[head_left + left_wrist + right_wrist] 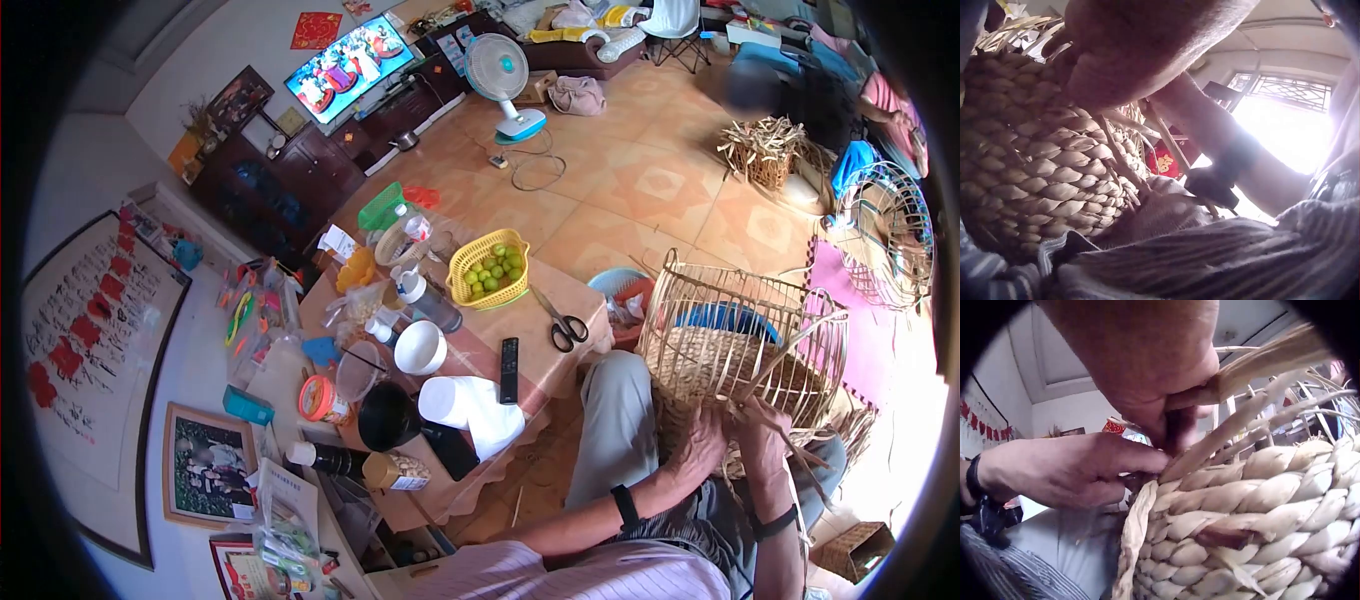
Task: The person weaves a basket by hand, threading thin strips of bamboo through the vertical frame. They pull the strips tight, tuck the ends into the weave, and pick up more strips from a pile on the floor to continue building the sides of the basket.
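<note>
Basket lay tilted on the person's lap, off the counter's right edge. Its upper part was a bare cage of pale upright ribs. Below that was a wall of thick, twisted straw plaits packed row on row, tan and dry, with loose ends sticking out. The left hand lay against the top row of the weave, fingers nearly straight and their tips on the plait. Whether its grip held a strand could not be told. Just beside it, the right hand had a narrow grip, thumb and finger pinching a flat straw strand that ran up over the ribs. Both hands worked the side of the wall nearest the person.

Beyond the counter's far edge the tiled floor lay open up to a standing fan. Between the counter's right edge and the basket there was only a narrow gap, where a blue basin sat on the floor.

By the counter's left edge stood an orange-lidded jar. A white bowl sat near the middle. At the far edge a yellow plastic tray held round green fruit. Scissors lay near the right edge. The basin held reddish things too small to make out.
</note>
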Demonstrator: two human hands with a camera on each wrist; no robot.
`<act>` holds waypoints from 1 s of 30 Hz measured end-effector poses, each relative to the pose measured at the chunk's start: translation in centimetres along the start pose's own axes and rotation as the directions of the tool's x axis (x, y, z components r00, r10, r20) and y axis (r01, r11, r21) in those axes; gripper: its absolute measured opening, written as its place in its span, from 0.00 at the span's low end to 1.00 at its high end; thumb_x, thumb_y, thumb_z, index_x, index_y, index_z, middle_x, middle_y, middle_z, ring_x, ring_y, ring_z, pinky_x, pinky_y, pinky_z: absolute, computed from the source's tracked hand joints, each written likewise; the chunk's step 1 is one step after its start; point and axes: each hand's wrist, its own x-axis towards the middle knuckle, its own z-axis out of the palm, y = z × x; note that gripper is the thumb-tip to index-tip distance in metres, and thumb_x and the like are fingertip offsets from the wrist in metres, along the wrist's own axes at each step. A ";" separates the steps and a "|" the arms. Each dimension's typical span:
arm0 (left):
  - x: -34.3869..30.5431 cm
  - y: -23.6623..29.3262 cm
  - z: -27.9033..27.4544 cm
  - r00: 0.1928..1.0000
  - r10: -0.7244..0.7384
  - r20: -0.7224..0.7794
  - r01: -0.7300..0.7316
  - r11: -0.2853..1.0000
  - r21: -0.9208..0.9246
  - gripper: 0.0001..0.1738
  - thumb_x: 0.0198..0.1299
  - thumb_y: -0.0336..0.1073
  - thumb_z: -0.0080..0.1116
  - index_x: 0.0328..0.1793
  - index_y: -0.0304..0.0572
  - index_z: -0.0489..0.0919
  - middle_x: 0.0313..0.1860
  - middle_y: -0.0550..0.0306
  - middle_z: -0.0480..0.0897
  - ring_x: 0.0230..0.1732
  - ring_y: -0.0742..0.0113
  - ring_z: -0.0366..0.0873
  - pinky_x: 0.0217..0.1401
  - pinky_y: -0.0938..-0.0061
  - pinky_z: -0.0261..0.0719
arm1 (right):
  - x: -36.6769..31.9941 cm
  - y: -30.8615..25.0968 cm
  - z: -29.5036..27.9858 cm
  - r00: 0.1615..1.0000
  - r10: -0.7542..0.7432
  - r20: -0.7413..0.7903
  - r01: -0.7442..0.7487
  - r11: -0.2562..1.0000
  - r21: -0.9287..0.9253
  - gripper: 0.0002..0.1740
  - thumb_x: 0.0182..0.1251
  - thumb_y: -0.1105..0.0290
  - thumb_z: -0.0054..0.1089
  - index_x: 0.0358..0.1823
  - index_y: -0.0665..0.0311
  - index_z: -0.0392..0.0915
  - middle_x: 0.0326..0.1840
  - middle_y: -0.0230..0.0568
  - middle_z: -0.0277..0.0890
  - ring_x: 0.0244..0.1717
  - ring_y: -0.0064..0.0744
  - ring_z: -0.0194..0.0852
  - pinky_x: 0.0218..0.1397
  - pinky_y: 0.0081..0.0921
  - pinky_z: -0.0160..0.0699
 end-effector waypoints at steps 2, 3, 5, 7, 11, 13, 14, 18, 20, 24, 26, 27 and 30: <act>0.1 -0.1 1.6 0.998 0.005 -0.056 -0.014 0.985 -0.169 0.21 0.66 0.35 0.52 0.61 0.34 0.85 0.54 0.41 0.83 0.63 0.46 0.79 0.86 0.45 0.61 | 0.0 0.7 0.6 0.999 0.009 0.046 -0.009 1.000 -0.019 0.08 0.60 0.72 0.70 0.39 0.61 0.80 0.29 0.48 0.82 0.31 0.53 0.86 0.32 0.48 0.81; 0.3 -0.4 1.8 0.996 0.001 -0.085 -0.022 0.968 -0.250 0.22 0.66 0.35 0.52 0.61 0.34 0.84 0.55 0.40 0.83 0.63 0.45 0.79 0.86 0.46 0.62 | 0.1 1.1 0.6 0.997 0.005 0.081 -0.003 1.000 -0.027 0.08 0.60 0.73 0.70 0.39 0.62 0.80 0.30 0.50 0.83 0.30 0.54 0.86 0.31 0.49 0.79; 0.1 -0.5 2.3 0.994 -0.016 -0.104 -0.018 0.950 -0.312 0.22 0.65 0.33 0.53 0.62 0.32 0.84 0.58 0.39 0.82 0.64 0.44 0.78 0.86 0.48 0.64 | 0.3 0.9 1.4 0.993 0.057 0.105 -0.037 0.983 -0.180 0.09 0.61 0.69 0.70 0.40 0.61 0.80 0.29 0.48 0.82 0.28 0.54 0.85 0.31 0.49 0.79; -0.4 -0.5 3.8 0.986 -0.037 -0.164 -0.040 0.897 -0.440 0.22 0.62 0.31 0.56 0.62 0.32 0.83 0.59 0.38 0.81 0.65 0.43 0.78 0.83 0.50 0.67 | 1.2 -1.1 0.4 0.994 0.061 0.092 -0.035 0.965 -0.262 0.07 0.65 0.70 0.66 0.41 0.61 0.78 0.32 0.48 0.81 0.30 0.56 0.84 0.33 0.50 0.78; -0.5 -2.2 5.0 0.981 0.004 -0.192 -0.137 0.717 -0.684 0.23 0.58 0.27 0.60 0.62 0.34 0.83 0.59 0.40 0.80 0.67 0.45 0.77 0.76 0.52 0.73 | 0.4 -1.8 0.1 0.989 0.106 0.099 -0.082 0.970 -0.230 0.09 0.68 0.71 0.65 0.46 0.60 0.75 0.42 0.51 0.79 0.34 0.58 0.84 0.37 0.53 0.78; -0.2 -3.8 2.0 0.989 0.037 -0.144 -0.133 0.648 -0.750 0.22 0.57 0.26 0.61 0.60 0.39 0.84 0.58 0.44 0.81 0.66 0.45 0.77 0.73 0.52 0.73 | 0.1 -1.9 0.0 0.982 0.154 0.105 -0.131 0.971 -0.199 0.09 0.69 0.70 0.65 0.45 0.59 0.74 0.41 0.50 0.79 0.34 0.59 0.85 0.36 0.54 0.78; 0.0 -4.0 1.9 0.991 0.045 -0.125 -0.125 0.633 -0.764 0.22 0.57 0.26 0.62 0.60 0.40 0.84 0.58 0.45 0.81 0.66 0.46 0.78 0.74 0.52 0.73 | 0.0 -1.9 0.0 0.978 0.177 0.113 -0.155 0.971 -0.183 0.08 0.70 0.70 0.65 0.44 0.59 0.74 0.41 0.50 0.79 0.34 0.59 0.85 0.36 0.54 0.79; 0.1 -3.9 2.1 0.981 0.006 -0.194 -0.162 0.577 -0.800 0.18 0.58 0.25 0.61 0.56 0.43 0.84 0.53 0.49 0.82 0.61 0.47 0.79 0.71 0.52 0.74 | 0.0 -1.2 0.6 0.974 0.192 0.123 -0.180 0.978 -0.100 0.11 0.69 0.69 0.67 0.43 0.60 0.72 0.37 0.51 0.82 0.35 0.60 0.86 0.36 0.54 0.80; 0.1 -3.9 2.2 0.978 -0.002 -0.209 -0.172 0.561 -0.810 0.20 0.57 0.24 0.61 0.57 0.44 0.84 0.53 0.49 0.82 0.61 0.47 0.79 0.72 0.53 0.73 | 0.5 -0.9 0.1 0.975 0.138 0.172 -0.130 0.990 -0.059 0.11 0.67 0.72 0.68 0.43 0.61 0.72 0.37 0.53 0.82 0.36 0.62 0.85 0.37 0.55 0.80; 0.1 -4.0 2.9 0.979 0.017 -0.204 -0.180 0.546 -0.818 0.27 0.55 0.22 0.62 0.64 0.43 0.83 0.56 0.48 0.82 0.65 0.45 0.78 0.76 0.52 0.71 | 1.2 -1.7 -2.1 0.980 0.070 0.186 -0.087 0.992 0.086 0.11 0.64 0.77 0.68 0.43 0.63 0.73 0.36 0.55 0.82 0.37 0.66 0.85 0.39 0.55 0.82; 0.1 -3.9 2.9 0.979 0.015 -0.203 -0.178 0.547 -0.818 0.27 0.55 0.21 0.62 0.64 0.43 0.82 0.55 0.47 0.82 0.65 0.44 0.78 0.76 0.52 0.71 | 1.2 -1.5 -1.2 0.984 0.108 0.140 -0.121 0.989 0.085 0.11 0.64 0.77 0.67 0.43 0.63 0.73 0.36 0.55 0.82 0.37 0.65 0.85 0.38 0.54 0.82; 0.1 -3.9 2.7 0.985 0.028 -0.167 -0.155 0.549 -0.821 0.27 0.55 0.21 0.61 0.64 0.42 0.82 0.55 0.46 0.81 0.64 0.44 0.78 0.76 0.52 0.71 | 1.1 -1.3 -0.7 0.985 0.128 0.116 -0.138 0.987 0.084 0.11 0.63 0.78 0.67 0.43 0.63 0.73 0.35 0.55 0.82 0.38 0.64 0.85 0.38 0.53 0.82; 0.1 -4.1 1.9 0.991 0.047 -0.128 -0.133 0.555 -0.821 0.27 0.54 0.20 0.60 0.64 0.41 0.82 0.54 0.46 0.81 0.62 0.43 0.77 0.75 0.52 0.72 | 1.1 -0.4 0.5 0.992 0.105 0.067 -0.104 0.994 -0.017 0.11 0.62 0.77 0.67 0.42 0.63 0.73 0.36 0.54 0.82 0.37 0.63 0.86 0.37 0.53 0.83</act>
